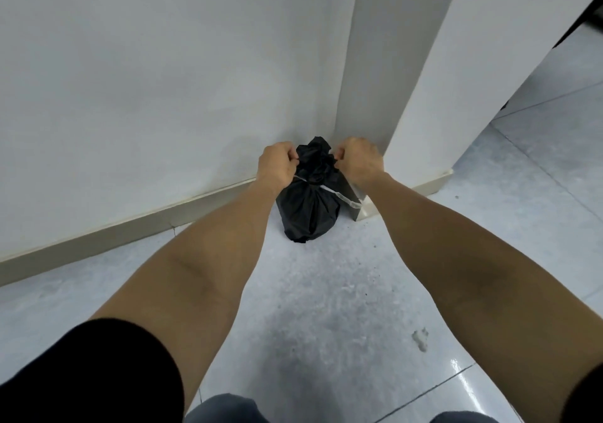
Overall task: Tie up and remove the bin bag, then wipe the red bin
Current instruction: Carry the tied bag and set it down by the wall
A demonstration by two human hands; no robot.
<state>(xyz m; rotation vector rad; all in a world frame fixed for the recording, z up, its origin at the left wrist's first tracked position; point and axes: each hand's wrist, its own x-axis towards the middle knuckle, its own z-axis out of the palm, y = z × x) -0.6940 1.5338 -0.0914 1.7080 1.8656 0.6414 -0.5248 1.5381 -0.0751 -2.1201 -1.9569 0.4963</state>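
The black bin bag (308,213) sits on the floor (326,308) in the wall corner. Left hand (276,165) and right hand (359,161) pinch its gathered top, fingers curled tight.

White wall (146,80), beige skirting (98,238), speckled grey floor tiles (326,324)

The fingertips of the left hand (276,165) and right hand (360,160) are concealed by their own knuckles and by the bin bag (310,213) neck. The bag covers the wall corner behind it. Both sleeves are cropped at the lower frame edge.
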